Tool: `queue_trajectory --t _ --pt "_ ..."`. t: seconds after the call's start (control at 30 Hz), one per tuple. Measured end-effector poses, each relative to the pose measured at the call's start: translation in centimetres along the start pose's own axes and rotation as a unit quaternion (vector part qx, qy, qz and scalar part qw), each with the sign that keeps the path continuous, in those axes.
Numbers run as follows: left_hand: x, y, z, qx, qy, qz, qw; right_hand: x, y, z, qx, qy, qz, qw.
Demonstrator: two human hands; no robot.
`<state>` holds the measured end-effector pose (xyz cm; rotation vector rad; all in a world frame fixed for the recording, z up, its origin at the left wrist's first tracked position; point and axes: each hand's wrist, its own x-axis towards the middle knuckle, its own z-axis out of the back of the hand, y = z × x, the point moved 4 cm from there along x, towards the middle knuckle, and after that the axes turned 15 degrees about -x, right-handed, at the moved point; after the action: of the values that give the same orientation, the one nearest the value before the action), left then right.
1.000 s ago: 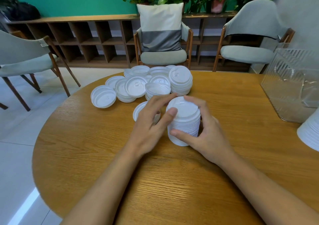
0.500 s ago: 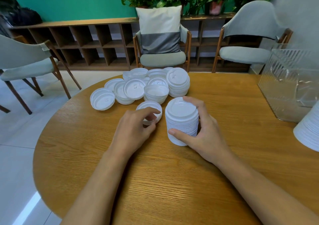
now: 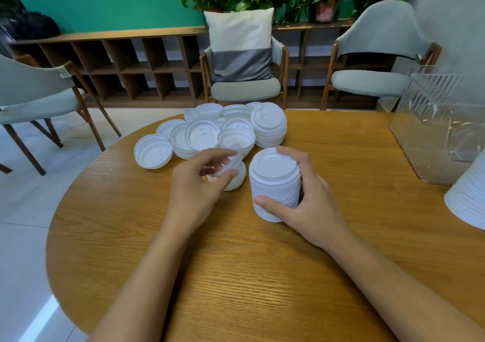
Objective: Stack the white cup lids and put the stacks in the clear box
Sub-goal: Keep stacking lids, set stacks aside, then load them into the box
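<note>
A tall stack of white cup lids (image 3: 275,181) stands on the round wooden table (image 3: 262,276). My right hand (image 3: 301,200) grips it, thumb in front and fingers behind. My left hand (image 3: 199,184) pinches a single white lid (image 3: 232,161), tilted on edge, just above a small pile of upturned lids (image 3: 236,178). Behind them lies a heap of loose lids and short stacks (image 3: 217,131). The clear box (image 3: 441,126) sits at the table's right side. Another big lid stack (image 3: 469,197) is cut off at the right edge.
Three grey chairs ring the far side of the table: one at left (image 3: 34,92), one with a cushion (image 3: 244,63) in the middle, one at right (image 3: 378,60). A low wooden shelf (image 3: 131,63) and potted plants line the green wall.
My left hand left the tall stack, reached to the small pile on its left and lifted one lid, tilting it. My right hand kept its hold on the tall stack.
</note>
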<state>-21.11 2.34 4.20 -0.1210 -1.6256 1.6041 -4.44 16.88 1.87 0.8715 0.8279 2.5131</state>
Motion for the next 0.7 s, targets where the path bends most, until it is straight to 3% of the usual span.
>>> queue_trajectory --t 0.23,0.43,0.7 --pt "0.2 -0.4 0.9 -0.129 -0.134 0.036 0.982 0.1 0.2 0.0 0.012 -0.024 0.007 1.0" --pt "0.3 0.2 0.1 -0.306 -0.119 0.159 0.931 0.2 0.4 0.0 0.028 -0.031 0.016 0.999" --pt "-0.1 -0.3 -3.2 -0.205 -0.05 0.096 0.973 0.1 1.1 -0.4 0.024 -0.027 0.047 0.998"
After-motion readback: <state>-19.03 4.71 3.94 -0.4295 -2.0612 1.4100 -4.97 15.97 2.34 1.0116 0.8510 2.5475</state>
